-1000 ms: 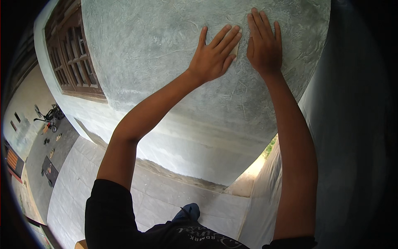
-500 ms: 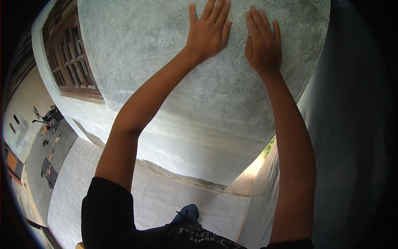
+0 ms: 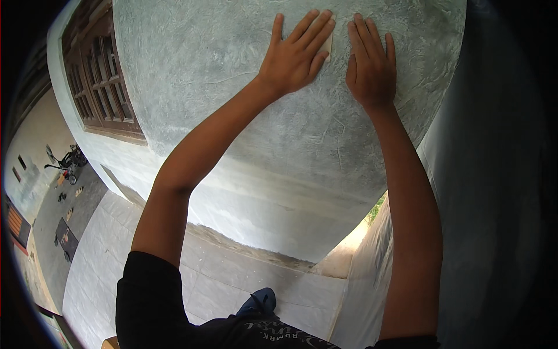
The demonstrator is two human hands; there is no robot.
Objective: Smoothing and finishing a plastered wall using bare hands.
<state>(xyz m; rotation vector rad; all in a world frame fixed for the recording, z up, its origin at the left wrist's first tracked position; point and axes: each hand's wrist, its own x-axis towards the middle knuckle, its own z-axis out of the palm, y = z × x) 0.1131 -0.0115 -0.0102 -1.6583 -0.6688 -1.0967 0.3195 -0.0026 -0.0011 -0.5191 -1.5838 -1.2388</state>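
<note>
Against a grey, rough-plastered wall [image 3: 221, 122], both hands lie raised at the upper middle of the picture. My left hand [image 3: 293, 58] is flat with its fingers spread. Beneath its fingers, the edge of a thin pale sheet [image 3: 329, 49] sticks out on the right side; the rest is covered, and its kind cannot be made out. Just to the right, my right hand [image 3: 372, 67] rests palm down on the plaster, fingers stretched upward and slightly apart, with no object visible under it. A small gap of bare plaster separates the two hands.
A brown wooden window [image 3: 102, 75] is set in the wall at left. Pale sheeting [image 3: 221, 291] covers the floor, with a dark blue shoe [image 3: 263, 301] on it. A grey hanging sheet [image 3: 488, 174] fills the right side. Far left stands a motorbike [image 3: 71, 163].
Both hands sit slightly lower in the picture, the left also a little further right. More of the pale sheet's edge shows beside the left fingers. The view has shifted slightly.
</note>
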